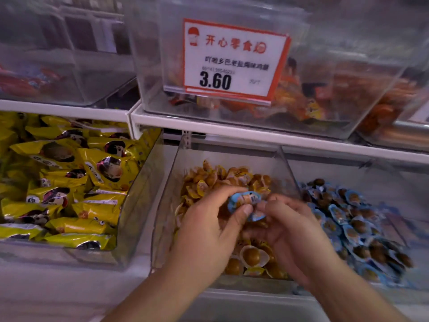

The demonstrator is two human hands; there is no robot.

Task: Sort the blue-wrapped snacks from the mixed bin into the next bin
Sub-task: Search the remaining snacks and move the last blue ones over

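Over the mixed bin (167, 194), both hands' fingers (246, 211) pinch a blue-wrapped snack (243, 199)

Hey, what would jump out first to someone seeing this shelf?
The red-framed price sign reading 3.60, top centre on a clear bin. Below it, both hands meet over the middle bin, the left hand pinching a blue-wrapped snack. Bright yellow packets fill the bin at left.

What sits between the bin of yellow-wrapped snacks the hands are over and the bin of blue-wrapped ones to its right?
In the head view, only a clear plastic bin wall separates the mixed bin from the blue-snack bin; no other item lies between them.
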